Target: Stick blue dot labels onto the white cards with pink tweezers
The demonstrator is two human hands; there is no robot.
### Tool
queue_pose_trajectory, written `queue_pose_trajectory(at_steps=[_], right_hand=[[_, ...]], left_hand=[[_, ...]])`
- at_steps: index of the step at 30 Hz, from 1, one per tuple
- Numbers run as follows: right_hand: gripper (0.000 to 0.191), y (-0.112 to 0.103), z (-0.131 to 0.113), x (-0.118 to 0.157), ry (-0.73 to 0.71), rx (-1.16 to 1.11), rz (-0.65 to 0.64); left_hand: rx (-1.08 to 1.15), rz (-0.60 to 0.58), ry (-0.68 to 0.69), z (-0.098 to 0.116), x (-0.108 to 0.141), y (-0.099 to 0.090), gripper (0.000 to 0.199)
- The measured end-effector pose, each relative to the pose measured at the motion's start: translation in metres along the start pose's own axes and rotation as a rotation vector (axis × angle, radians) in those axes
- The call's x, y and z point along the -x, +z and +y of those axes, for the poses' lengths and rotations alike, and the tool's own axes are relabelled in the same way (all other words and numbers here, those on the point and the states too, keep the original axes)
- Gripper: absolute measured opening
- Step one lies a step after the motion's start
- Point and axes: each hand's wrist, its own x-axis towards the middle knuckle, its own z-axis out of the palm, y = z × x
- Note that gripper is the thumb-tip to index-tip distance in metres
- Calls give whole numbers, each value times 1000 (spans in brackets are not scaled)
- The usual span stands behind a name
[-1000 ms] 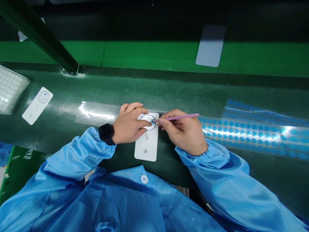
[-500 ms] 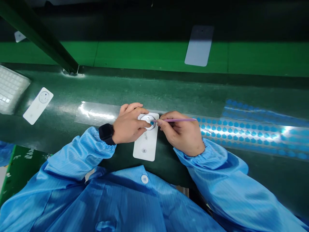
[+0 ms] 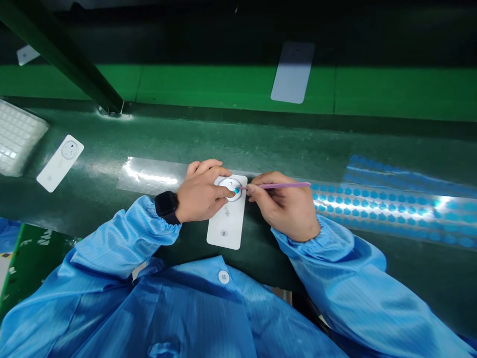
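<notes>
A white rounded phone back cover-like panel (image 3: 225, 236) with a ring near its top lies flat in front of me. My left hand (image 3: 203, 194) rests over its upper left, fingers extended, a fingertip at a small blue sticker dot (image 3: 236, 190) on the ring area. In my right hand (image 3: 285, 204) is a pair of pink tweezers (image 3: 283, 185), pinched between thumb and fingers. Its tip points left and meets or nearly meets the blue dot. The panel's upper left is partly hidden under my left hand.
A clear sheet of blue dots (image 3: 372, 205) lies right, a clear film strip (image 3: 149, 174) left. Another white panel (image 3: 59, 164) and a white gridded tray (image 3: 18, 136) are further left. Beyond, a panel (image 3: 292, 74) lies on the green belt (image 3: 208, 87), near a slanted post (image 3: 74, 64).
The panel on the green belt has shifted left. My right hand and the tweezers have drawn slightly right, showing more of the blue dot. My left hand stays nearly in place.
</notes>
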Motion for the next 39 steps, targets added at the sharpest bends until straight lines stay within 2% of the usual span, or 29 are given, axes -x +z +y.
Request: queue_pose_trajectory(at_steps=[7,24,39], right_hand=[[18,-3,3,0,-94,18,-6],[18,-4,7,-2,-16,-74,-65],[17,-4,4,-6,1,-101,-61]], left_hand=[[2,13,-10,1,0,2,19],[1,5,-15,0,-1,2,19],[6,-3,-25,-1,0,0,19]])
